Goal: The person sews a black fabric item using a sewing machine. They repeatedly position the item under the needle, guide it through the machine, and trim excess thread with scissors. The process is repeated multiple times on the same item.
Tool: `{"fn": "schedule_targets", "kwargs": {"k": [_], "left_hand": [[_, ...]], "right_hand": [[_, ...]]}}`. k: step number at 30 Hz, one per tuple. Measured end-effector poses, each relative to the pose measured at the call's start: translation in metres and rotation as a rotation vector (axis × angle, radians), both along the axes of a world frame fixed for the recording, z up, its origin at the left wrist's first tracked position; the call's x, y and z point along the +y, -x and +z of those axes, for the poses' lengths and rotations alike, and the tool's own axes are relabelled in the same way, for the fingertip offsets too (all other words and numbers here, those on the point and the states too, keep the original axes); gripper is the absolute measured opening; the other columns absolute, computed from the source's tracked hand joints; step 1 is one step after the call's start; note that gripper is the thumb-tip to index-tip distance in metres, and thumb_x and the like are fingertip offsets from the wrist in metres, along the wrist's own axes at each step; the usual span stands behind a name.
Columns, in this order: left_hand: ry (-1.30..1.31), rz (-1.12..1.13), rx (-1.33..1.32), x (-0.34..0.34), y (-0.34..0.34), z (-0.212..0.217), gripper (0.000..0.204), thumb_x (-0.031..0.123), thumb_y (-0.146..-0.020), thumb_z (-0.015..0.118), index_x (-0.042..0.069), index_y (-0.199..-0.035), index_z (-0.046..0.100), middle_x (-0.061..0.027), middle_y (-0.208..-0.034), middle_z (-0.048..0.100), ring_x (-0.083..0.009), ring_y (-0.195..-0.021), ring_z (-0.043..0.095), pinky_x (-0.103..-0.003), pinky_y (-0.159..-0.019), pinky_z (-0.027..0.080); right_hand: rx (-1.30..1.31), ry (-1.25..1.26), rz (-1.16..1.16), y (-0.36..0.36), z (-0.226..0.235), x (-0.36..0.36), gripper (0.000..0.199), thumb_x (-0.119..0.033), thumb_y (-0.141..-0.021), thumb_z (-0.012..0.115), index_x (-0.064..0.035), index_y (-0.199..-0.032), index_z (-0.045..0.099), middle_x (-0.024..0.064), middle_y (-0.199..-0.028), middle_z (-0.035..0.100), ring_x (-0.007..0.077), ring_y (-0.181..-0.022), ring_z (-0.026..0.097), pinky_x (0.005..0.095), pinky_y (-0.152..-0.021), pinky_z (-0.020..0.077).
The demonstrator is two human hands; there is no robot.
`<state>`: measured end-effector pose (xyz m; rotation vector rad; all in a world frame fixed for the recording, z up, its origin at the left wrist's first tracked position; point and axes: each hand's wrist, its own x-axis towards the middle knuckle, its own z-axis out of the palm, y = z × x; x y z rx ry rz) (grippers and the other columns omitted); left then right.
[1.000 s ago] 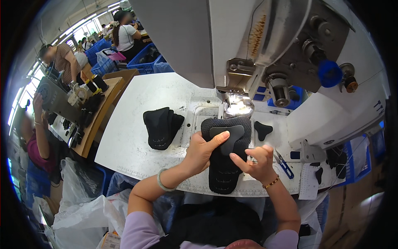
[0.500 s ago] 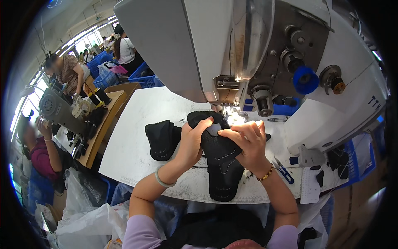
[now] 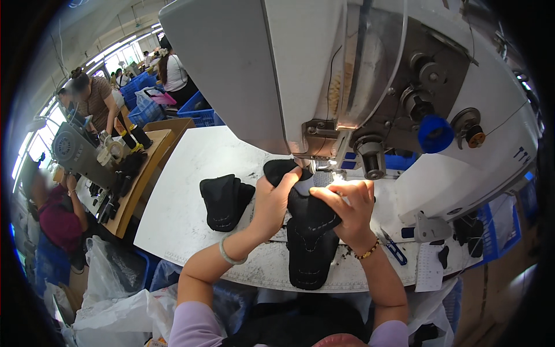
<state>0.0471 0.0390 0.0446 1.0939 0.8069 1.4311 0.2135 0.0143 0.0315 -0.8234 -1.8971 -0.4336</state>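
Both my hands are at a black stitched fabric piece (image 3: 306,214), shaped somewhat like a shoe upper, just in front of the sewing machine's needle area. My left hand (image 3: 273,202) grips its left edge, thumb on top. My right hand (image 3: 350,208) pinches the right side with thumb and fingers. Between the thumbs lies a small pale grey patch (image 3: 303,186) on the black fabric. Toward me, another black section with white stitching (image 3: 312,263) lies on the table; whether it is joined to the held piece I cannot tell. A stack of black pieces (image 3: 224,202) rests to the left.
The white sewing machine (image 3: 225,63) towers over the white table (image 3: 167,214). Blue-handled thread snips (image 3: 395,251) and a paper slip (image 3: 429,267) lie at right. Plastic bags (image 3: 124,315) hang below the left edge. Co-workers sit and stand at far left.
The view has shifted slightly, so machine and table sit a little differently. Both hands keep their grip on the black fabric piece, which appears slightly more folded between them.
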Motion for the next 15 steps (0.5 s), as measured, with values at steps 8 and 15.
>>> {"fn": "schedule_targets", "kwargs": {"k": [8, 15], "left_hand": [[-0.166, -0.066, 0.106, 0.023, -0.003, -0.004, 0.02, 0.017, -0.093, 0.055, -0.001, -0.091, 0.063, 0.0026, -0.08, 0.059, -0.0048, -0.072, 0.049, -0.022, -0.065, 0.04], [-0.184, -0.07, 0.155, 0.024, -0.001, -0.003, 0.018, 0.014, -0.093, 0.054, -0.002, -0.092, 0.062, 0.0017, -0.081, 0.06, -0.0056, -0.074, 0.049, -0.023, -0.068, 0.042]], "right_hand": [[0.014, 0.119, 0.011, -0.01, -0.007, 0.009, 0.039, -0.015, -0.065, 0.073, -0.0148, -0.103, 0.069, 0.0016, -0.097, 0.055, 0.0176, -0.084, 0.05, 0.0296, -0.072, 0.0413], [0.014, 0.11, -0.006, -0.009, -0.008, 0.009, 0.039, -0.017, -0.065, 0.074, -0.014, -0.103, 0.069, 0.0035, -0.096, 0.054, 0.0182, -0.082, 0.051, 0.0299, -0.071, 0.042]]}}
